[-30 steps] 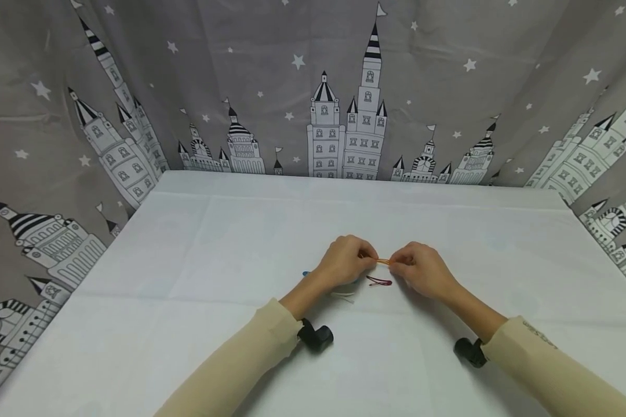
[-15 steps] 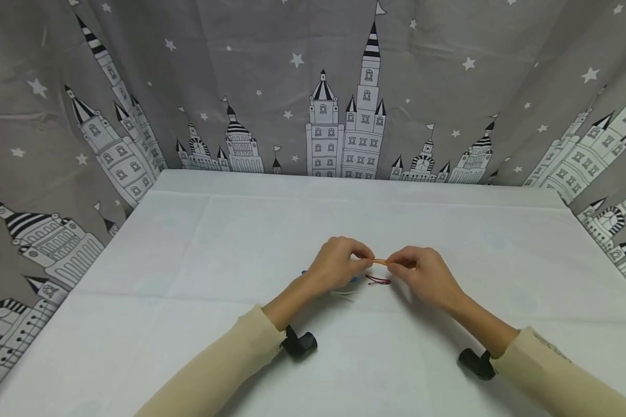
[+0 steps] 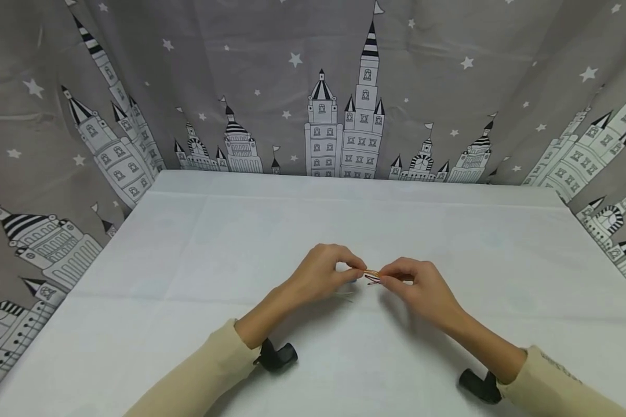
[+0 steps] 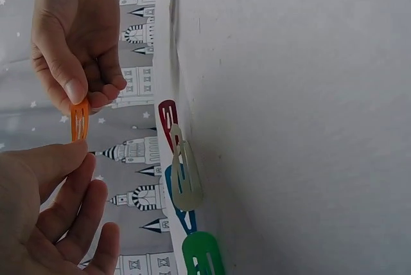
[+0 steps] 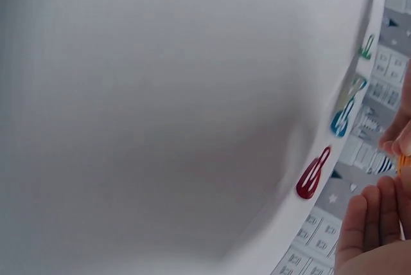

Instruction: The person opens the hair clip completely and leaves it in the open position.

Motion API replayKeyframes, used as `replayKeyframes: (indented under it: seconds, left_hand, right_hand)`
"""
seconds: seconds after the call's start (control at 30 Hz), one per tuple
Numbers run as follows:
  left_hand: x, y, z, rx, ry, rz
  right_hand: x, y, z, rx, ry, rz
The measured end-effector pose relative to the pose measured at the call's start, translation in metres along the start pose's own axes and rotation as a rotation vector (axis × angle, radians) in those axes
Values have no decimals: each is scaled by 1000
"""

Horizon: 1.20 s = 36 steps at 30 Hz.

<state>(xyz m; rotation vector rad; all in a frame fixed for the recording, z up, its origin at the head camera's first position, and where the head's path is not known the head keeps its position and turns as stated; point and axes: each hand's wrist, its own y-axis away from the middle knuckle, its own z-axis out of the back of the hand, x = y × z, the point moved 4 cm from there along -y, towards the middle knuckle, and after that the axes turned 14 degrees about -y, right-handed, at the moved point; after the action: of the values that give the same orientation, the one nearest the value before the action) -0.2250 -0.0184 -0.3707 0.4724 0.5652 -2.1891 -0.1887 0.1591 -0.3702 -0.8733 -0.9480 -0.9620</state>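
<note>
An orange snap hair clip (image 4: 79, 123) is held up between both hands, over the white table. My left hand (image 3: 318, 277) pinches one end of it with thumb and fingertips. The other end is pinched by my right hand (image 3: 422, 288). Below lie more snap clips: a dark red one (image 5: 310, 182), a blue one (image 5: 338, 124), a cream one (image 4: 187, 182) and a green one (image 4: 197, 249). In the head view the orange clip partly overlaps the red one, and the left hand hides most of the blue and all of the green.
The white table (image 3: 198, 243) spreads around both hands. Behind it and at its sides hangs a grey curtain (image 3: 271, 75) printed with castles and stars. A black wrist camera (image 3: 277, 356) sits under the left cuff, and another camera (image 3: 480, 385) under the right.
Both hands have come back toward the body with the orange clip, which now appears right over the red clip. The left forearm has swung outward to the left. Both hands keep their pinch.
</note>
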Motion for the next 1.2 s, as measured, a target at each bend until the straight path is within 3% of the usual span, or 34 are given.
replayKeyframes:
  seconds: [0.33, 0.67, 1.0, 1.2]
  left_hand:
    - [-14, 16, 4, 37, -32, -85]
    - [-22, 19, -2, 44, -44, -134]
    - [-28, 22, -4, 80, -12, -144]
    - [-30, 23, -8, 76, -15, -202]
  right_hand:
    - [7, 14, -6, 33, -39, 39]
    - [5, 21, -8, 57, 75, 150]
    - [3, 24, -9, 90, 68, 139]
    - [3, 28, -7, 132, 43, 148]
